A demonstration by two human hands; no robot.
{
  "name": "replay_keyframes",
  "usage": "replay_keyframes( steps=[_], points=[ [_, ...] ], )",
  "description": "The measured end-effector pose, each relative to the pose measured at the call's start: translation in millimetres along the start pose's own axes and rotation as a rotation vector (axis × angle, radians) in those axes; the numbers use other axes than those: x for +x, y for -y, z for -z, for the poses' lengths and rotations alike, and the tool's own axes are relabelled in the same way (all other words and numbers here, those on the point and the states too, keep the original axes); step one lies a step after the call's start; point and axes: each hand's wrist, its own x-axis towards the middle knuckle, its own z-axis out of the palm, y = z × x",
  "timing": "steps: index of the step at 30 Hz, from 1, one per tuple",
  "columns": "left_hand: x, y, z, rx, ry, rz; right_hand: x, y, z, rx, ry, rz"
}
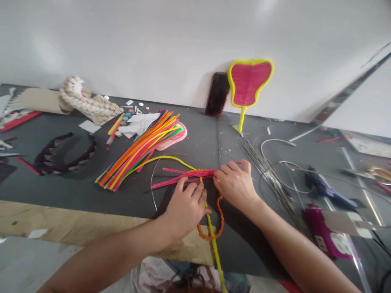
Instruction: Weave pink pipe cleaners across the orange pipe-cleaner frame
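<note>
My right hand [233, 181] is closed around the right end of several pink pipe cleaners [183, 176], whose free ends point left. My left hand [187, 203] is closed at the crossing, its fingers bent on the twisted yellow pipe cleaner stem [215, 244]; its fingertips partly cover the hold. That stem runs down past the table's front edge. A twisted orange loop [220, 215] hangs below my hands, crossing the stem. From the crossing, a loose yellow pipe cleaner [165, 158] arches left toward the bundle of coloured pipe cleaners [134, 156].
Against the wall lean a phone [217, 94] and a pink fan shape with a yellow border [251, 83]. Metal wires [269, 175], a glue gun [328, 189] and a magenta box [320, 232] lie right. A dark braided band [65, 156] and a beaded piece [91, 103] are left.
</note>
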Motion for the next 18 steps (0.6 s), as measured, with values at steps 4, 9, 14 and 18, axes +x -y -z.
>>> replay_keyframes(
  steps=[4,9,14,18],
  points=[
    [1.0,3.6,0.6,-0.022,-0.023,-0.008,-1.1,0.5,-0.6,-0.016,0.031,-0.001],
    [3.2,24.6,8.1,-0.005,-0.098,0.09,-1.9,1.1,-2.1,-0.022,0.045,-0.009],
    [4.8,48.2,17.3,0.079,-0.006,0.222,-1.1,0.8,-2.3,-0.012,0.066,-0.017],
    [4.6,53.6,20.0,0.124,0.055,0.229,-1.4,0.6,-2.8,-0.005,0.083,-0.017]
  ],
)
